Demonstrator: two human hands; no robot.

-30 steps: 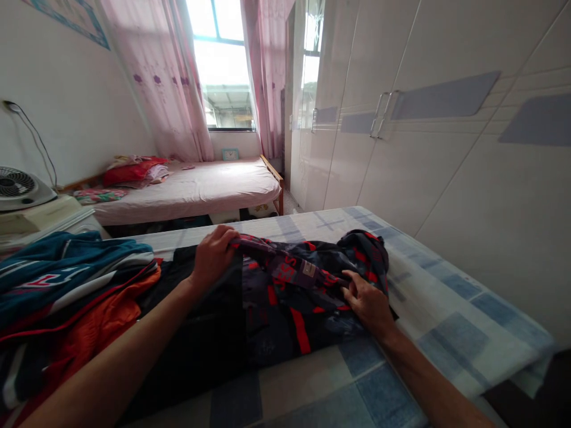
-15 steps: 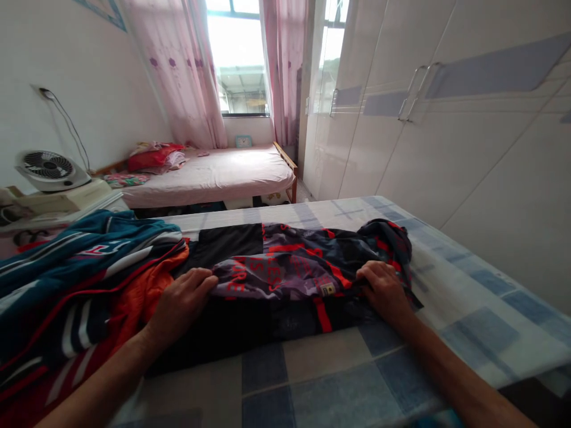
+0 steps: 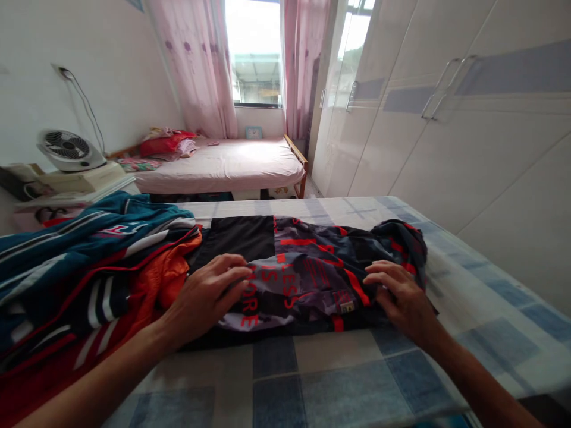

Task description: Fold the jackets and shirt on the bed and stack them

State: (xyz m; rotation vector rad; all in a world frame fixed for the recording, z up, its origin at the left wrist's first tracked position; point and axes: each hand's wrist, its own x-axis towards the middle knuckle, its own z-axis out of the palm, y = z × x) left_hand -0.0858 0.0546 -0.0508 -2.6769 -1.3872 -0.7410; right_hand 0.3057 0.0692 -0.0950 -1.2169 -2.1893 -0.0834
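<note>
A black and grey patterned jacket (image 3: 312,273) with red lettering lies stretched across the bed, its near part folded over toward the middle. At its left part, my left hand (image 3: 209,291) hovers over or rests on the fabric, fingers loosely curved and apart. My right hand (image 3: 404,294) is by the right part, fingers spread, with the bunched dark end of the jacket just beyond. Neither hand grips the cloth. A pile of clothes (image 3: 89,267), teal, navy, orange and red, lies against the jacket's left end.
The bed has a blue and white checked sheet (image 3: 343,380). Beyond it stands a second bed (image 3: 241,163) with a pink sheet, below a curtained window. White wardrobes (image 3: 446,160) line the right. A small fan (image 3: 71,148) sits on a cabinet at left.
Both hands have let go of the jacket's folded edge and their fingers have opened. The folded part now lies flatter and nearer to me. The view has shifted slightly.
</note>
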